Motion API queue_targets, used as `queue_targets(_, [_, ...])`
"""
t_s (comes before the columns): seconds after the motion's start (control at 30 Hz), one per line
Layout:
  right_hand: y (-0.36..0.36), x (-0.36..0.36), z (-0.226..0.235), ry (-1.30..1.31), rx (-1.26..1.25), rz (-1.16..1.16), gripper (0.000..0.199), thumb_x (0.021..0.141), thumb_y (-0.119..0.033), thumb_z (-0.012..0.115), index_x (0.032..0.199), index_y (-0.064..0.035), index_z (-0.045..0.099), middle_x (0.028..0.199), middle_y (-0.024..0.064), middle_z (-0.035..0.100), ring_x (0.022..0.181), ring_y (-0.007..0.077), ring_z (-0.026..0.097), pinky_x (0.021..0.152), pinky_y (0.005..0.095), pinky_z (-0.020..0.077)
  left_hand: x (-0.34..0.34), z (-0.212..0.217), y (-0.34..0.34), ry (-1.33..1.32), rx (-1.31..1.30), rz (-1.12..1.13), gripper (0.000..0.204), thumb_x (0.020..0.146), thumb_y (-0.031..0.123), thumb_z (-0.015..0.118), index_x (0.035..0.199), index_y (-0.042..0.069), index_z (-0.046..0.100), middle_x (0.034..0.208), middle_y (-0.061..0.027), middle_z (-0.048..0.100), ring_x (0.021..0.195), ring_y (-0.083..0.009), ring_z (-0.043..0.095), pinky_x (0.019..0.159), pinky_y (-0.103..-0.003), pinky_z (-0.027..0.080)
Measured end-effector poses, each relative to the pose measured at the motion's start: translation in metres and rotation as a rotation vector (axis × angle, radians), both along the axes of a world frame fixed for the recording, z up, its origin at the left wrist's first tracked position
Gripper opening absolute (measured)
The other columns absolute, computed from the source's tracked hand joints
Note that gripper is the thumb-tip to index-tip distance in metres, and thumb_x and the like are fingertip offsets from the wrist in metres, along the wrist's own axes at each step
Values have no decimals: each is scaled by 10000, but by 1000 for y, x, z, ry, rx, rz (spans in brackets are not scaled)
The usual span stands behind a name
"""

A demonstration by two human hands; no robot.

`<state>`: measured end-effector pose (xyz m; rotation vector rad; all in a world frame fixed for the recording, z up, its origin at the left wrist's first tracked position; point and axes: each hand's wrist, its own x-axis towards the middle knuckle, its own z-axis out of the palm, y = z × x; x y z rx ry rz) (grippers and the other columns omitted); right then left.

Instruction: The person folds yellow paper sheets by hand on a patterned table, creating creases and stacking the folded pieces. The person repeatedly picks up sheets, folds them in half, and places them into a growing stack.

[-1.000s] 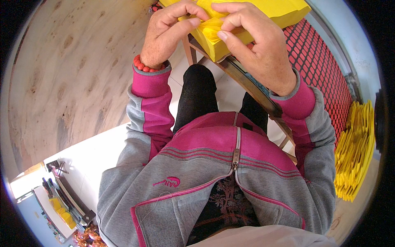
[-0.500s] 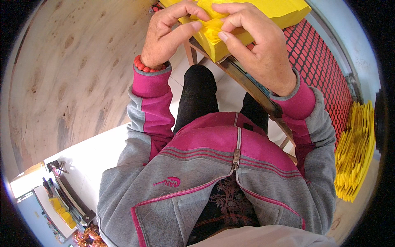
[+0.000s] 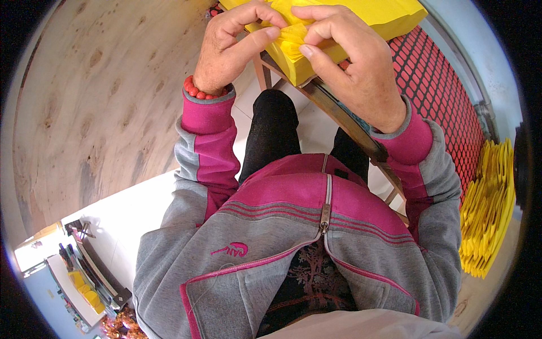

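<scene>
Head view: a thin, translucent yellow sheet, gathered into soft folds, lies between the fingertips of both hands, above the near left part of a thick, bright yellow block with flat sides. The right hand pinches the folds' right side between thumb and forefinger. The left hand has its thumb and forefinger curled at their left side; whether those tips grip or merely touch, I cannot tell.

Uneven pull from the two hands could tear so thin a sheet, while a loose pinch could let the folds spring open. Matching yellow on yellow makes it easy to catch part of the block by mistake. The block's near corner reaches the brown wooden edge of the surface, so a hard downward press there might tip or shift it. A red bead bracelet on the left wrist could snag something if the arm swept low.
</scene>
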<state>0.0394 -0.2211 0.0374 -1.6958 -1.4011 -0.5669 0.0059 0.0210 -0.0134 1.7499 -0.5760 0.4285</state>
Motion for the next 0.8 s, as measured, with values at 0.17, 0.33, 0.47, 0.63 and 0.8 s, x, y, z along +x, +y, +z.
queue_targets(0.17, [-1, 0, -1, -2, -22, -22, 154, 830, -10, 723, 928, 6, 605, 1130, 248, 680, 977, 343, 697, 838, 358, 554, 1, -1, 1, -41, 34, 29, 155, 939, 6, 615, 1082, -4, 673, 1092, -45, 675, 1081, -153, 612, 975, -296, 458])
queue_targets(0.33, [0, 2, -3, -1, 11, 0, 156, 830, -13, 725, 929, 3, 606, 1122, 245, 683, 971, 342, 699, 837, 359, 555, 2, 0, 2, -107, 84, 25, 182, 895, 10, 688, 1077, 6, 682, 1099, -40, 673, 1117, -167, 604, 1032, -322, 432])
queue_targets(0.47, [0, 1, -2, 6, -13, -18, 159, 827, -8, 727, 929, 3, 606, 1116, 244, 685, 972, 343, 701, 838, 359, 556, 1, 1, 3, -128, 124, 27, 207, 865, -1, 725, 1068, 11, 688, 1097, -40, 677, 1134, -180, 600, 1069, -339, 408])
queue_targets(0.63, [-1, -1, 0, 7, -26, -32, 162, 825, 5, 728, 930, 5, 605, 1116, 244, 684, 971, 343, 704, 833, 356, 559, 1, 2, 4, -119, 147, 12, 203, 855, -10, 752, 1049, 18, 700, 1121, -52, 692, 1167, -194, 598, 1096, -350, 391])
queue_targets(0.8, [0, -1, -1, -2, 15, -17, 157, 829, 2, 727, 929, 8, 606, 1114, 244, 685, 959, 344, 705, 820, 357, 561, 0, 2, 0, -172, 132, 52, 185, 860, -5, 766, 1034, 24, 710, 1168, -79, 703, 1193, -205, 604, 1093, -364, 400])
